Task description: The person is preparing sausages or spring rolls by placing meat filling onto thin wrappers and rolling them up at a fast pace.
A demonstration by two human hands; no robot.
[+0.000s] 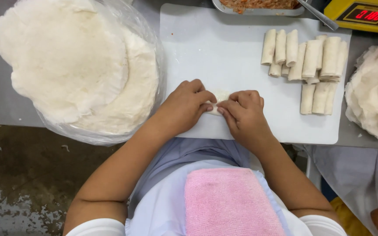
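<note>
As the head view shows it, left hand (183,106) and right hand (243,112) meet, fingers curled, pinching a pale wrapper roll (217,102) | roll lies on white cutting board (224,52), near edge | finished rolls (309,61) stacked far right | round wrapper stack (79,65) left

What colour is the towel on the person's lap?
Pink; the fluffy towel shows best in the head view.
</note>
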